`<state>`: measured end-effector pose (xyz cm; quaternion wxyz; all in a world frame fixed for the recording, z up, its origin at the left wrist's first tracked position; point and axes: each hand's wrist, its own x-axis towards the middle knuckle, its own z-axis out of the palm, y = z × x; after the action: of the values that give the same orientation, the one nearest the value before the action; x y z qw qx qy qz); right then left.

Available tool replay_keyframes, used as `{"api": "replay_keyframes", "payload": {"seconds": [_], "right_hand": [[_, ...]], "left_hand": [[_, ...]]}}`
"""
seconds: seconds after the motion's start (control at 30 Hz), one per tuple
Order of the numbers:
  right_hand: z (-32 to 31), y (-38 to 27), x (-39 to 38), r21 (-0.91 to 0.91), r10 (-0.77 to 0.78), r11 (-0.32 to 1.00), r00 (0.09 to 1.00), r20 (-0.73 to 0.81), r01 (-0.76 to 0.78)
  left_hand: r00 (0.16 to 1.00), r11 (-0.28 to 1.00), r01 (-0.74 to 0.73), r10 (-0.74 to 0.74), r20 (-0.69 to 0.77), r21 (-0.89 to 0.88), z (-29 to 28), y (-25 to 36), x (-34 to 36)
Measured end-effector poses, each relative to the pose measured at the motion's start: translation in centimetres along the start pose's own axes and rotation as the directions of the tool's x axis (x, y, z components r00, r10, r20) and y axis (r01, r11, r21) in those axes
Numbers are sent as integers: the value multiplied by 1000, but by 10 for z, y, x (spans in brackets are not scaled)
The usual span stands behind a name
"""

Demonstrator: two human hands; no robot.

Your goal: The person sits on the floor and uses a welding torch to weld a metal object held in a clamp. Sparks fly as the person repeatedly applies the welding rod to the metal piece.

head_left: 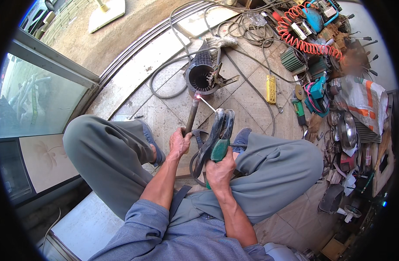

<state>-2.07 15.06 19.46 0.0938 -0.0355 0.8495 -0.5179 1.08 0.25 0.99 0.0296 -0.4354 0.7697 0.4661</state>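
My left hand [179,142] is wrapped round a dark metal rod or pipe [192,114] that points away from me. In my right hand [221,168] is a welding electrode holder [220,149] with a green grip and dark jaws. A thin pale welding rod [208,104] sticks out of the jaws. Its far tip meets the upper end of the metal rod, where a bright pinkish glow shows. Just beyond lies a ribbed, hollow motor housing [191,83], its round mouth facing me. A metal clamp-like piece [217,78] sits at its right rim.
Cables [154,82] loop over the tiled floor. A yellow power strip [271,89], a green angle grinder [299,111], a teal power tool [318,96] and a red coiled hose [291,39] lie on the right among clutter. A glass door [38,95] stands left.
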Motion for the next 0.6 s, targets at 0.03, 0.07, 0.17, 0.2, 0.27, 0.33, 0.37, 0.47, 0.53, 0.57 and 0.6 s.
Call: {"api": "replay_keyframes", "payload": {"seconds": [0.03, 0.07, 0.17, 0.2, 0.27, 0.33, 0.37, 0.47, 0.53, 0.57, 0.6], "right_hand": [[0, -1, 0, 0, -6, 1000, 1000, 1, 6], [0, -1, 0, 0, -12, 1000, 1000, 3, 12], [1, 1, 0, -5, 2, 1000, 1000, 4, -2], [1, 2, 0, -5, 5, 1000, 1000, 3, -5], [1, 3, 0, -4, 12, 1000, 1000, 1, -12], [1, 1, 0, 8, 0, 1000, 1000, -5, 1], [1, 0, 0, 14, -7, 1000, 1000, -7, 7], [1, 1, 1, 20, 3, 1000, 1000, -1, -3], [2, 2, 1, 13, -7, 1000, 1000, -11, 7], [2, 2, 1, 9, -12, 1000, 1000, -17, 12], [2, 2, 1, 14, -10, 1000, 1000, -20, 10]], "left_hand": [[1000, 1000, 2, -2, 0, 2, 0, 0, 0], [1000, 1000, 1, -1, -3, -3, 0, 0, 0], [1000, 1000, 0, 0, -8, -7, 0, 0, 0], [1000, 1000, 3, -3, -7, -1, -1, 0, 0], [1000, 1000, 5, -5, -5, 5, -1, 1, 0], [1000, 1000, 6, -6, -2, 8, -1, 1, 0], [1000, 1000, 9, -9, -1, 0, -1, 1, 0], [1000, 1000, 18, -18, 2, -13, -2, 1, 0], [1000, 1000, 23, -22, 6, -9, -2, 2, 0], [1000, 1000, 22, -22, 6, -12, -2, 2, 0], [1000, 1000, 22, -22, 7, -15, -2, 3, 0]]}}
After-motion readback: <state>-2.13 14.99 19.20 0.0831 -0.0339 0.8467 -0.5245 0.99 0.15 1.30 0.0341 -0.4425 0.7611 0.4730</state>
